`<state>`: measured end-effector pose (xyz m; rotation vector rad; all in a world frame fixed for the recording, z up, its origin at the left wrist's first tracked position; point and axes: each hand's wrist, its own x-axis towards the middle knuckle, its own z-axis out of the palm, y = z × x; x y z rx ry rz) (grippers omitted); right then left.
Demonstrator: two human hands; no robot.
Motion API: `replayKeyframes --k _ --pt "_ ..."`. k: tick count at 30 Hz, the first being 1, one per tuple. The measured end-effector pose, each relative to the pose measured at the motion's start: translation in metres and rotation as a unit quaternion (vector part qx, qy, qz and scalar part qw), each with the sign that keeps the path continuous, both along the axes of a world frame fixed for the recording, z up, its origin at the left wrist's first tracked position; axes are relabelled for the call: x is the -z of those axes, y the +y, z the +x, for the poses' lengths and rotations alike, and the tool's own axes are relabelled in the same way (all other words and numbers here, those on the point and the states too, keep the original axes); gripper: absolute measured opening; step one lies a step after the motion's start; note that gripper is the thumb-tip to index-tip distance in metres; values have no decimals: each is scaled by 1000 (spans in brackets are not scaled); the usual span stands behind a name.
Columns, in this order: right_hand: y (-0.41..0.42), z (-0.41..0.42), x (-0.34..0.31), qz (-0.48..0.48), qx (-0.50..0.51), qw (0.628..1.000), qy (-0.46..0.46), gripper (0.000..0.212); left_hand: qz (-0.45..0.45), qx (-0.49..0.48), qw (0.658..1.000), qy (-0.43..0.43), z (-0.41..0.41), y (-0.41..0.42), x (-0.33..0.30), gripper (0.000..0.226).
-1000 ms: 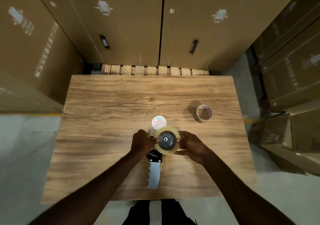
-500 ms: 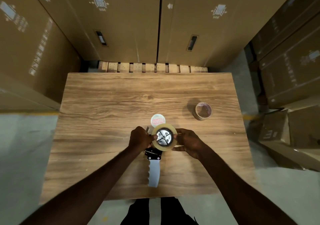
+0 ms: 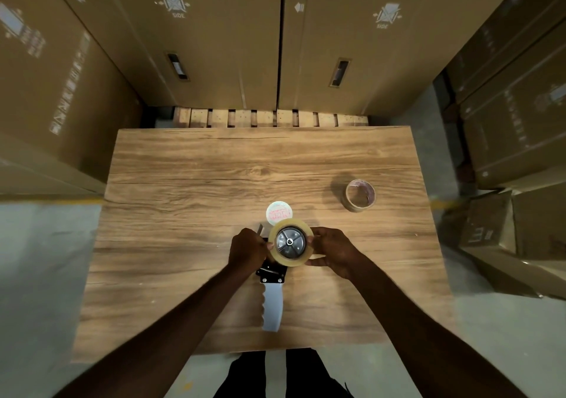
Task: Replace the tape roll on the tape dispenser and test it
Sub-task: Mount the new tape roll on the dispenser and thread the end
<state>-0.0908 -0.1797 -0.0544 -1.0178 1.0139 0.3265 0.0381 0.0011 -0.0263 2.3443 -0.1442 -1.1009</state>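
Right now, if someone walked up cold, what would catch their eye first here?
Both hands at the table's near middle: the left hand and right hand grip a clear tape roll sitting on the tape dispenser, its pale handle pointing toward the person. An empty cardboard core stands apart at the right, with tall cardboard boxes behind.

The bench (image 3: 190, 214) is showing a matt wood-grain top with dark streaks. On it, the tape roll (image 3: 291, 242) is gleaming as glossy, translucent plastic film around a shiny metal hub (image 3: 290, 242). The tape dispenser (image 3: 272, 299) is showing a smooth pale plastic handle and a black frame plate with small bright rivets. At two o'clock from it, the spent core (image 3: 360, 195) is looking like dull brown card. Matt cardboard boxes (image 3: 214, 45) are standing at twelve o'clock.
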Motion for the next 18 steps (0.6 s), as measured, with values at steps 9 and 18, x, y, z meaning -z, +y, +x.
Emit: replayKeyframes --k 9,18 --pt "1 3 -3 -16 -14 1000 6 27 -39 113 991 -56 2 15 0 14" --pt "0 1 -7 -43 -38 998 10 24 -58 158 973 -156 -3 19 11 21"
